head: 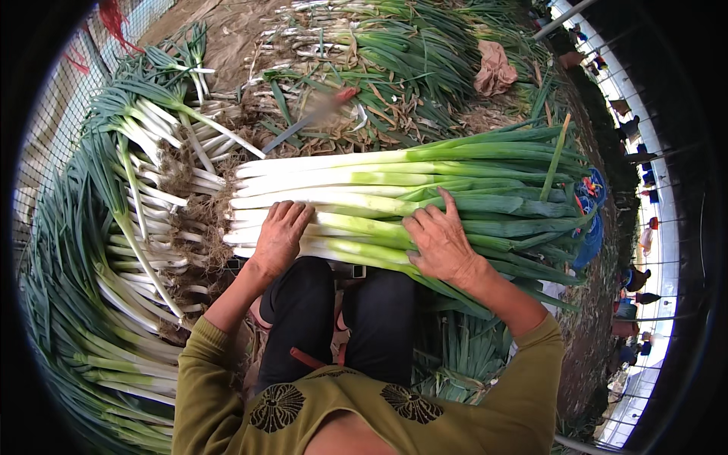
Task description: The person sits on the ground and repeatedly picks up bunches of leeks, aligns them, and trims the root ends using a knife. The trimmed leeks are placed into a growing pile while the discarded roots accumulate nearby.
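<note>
A wide row of Welsh onions lies before me above my knees, white ends to the left and green leaves to the right. My left hand rests across the white stalks, fingers together; whether it grips any is hidden. Farther right, my right hand touches the stalks where white turns green. Its index finger points away over the leaves, and the thumb stands apart. One loose yellowish-green leaf sticks up across the leaf ends.
More onions with roots are heaped at the left beside a mesh fence. A red-handled blade, partly blurred, stands beyond the row. Farther back lie an onion pile and crumpled wrapping. Blue plastic material sits at the right.
</note>
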The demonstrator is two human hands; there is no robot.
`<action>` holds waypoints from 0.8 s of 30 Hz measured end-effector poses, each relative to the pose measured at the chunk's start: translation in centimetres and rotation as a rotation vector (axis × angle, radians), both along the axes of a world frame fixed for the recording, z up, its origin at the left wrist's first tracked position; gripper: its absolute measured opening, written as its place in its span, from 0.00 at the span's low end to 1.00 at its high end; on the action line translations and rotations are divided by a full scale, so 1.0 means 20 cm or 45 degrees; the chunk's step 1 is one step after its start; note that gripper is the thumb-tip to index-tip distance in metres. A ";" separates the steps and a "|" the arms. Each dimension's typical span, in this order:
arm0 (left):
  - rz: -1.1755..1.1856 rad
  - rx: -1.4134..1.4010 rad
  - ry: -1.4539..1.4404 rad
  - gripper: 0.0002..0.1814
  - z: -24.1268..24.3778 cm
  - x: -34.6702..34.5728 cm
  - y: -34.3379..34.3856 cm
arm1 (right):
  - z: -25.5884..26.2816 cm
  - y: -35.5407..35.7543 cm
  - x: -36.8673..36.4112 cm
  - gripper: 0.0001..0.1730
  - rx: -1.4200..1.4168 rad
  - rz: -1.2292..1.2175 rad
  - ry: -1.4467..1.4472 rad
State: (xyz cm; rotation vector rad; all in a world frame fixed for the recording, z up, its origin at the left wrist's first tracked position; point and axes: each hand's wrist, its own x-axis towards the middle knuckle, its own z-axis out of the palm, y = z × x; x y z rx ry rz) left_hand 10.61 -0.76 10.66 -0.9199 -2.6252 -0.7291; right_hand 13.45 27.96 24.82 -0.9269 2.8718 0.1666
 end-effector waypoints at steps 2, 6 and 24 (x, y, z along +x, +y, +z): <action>0.021 0.067 -0.003 0.25 -0.01 0.01 0.02 | 0.01 0.00 -0.01 0.26 0.007 0.010 0.016; 0.071 0.157 0.097 0.21 0.01 0.01 0.03 | 0.07 -0.04 -0.03 0.20 0.184 0.090 0.211; 0.424 0.478 -0.428 0.19 -0.03 -0.15 0.01 | -0.02 -0.03 -0.19 0.30 0.201 0.036 -0.043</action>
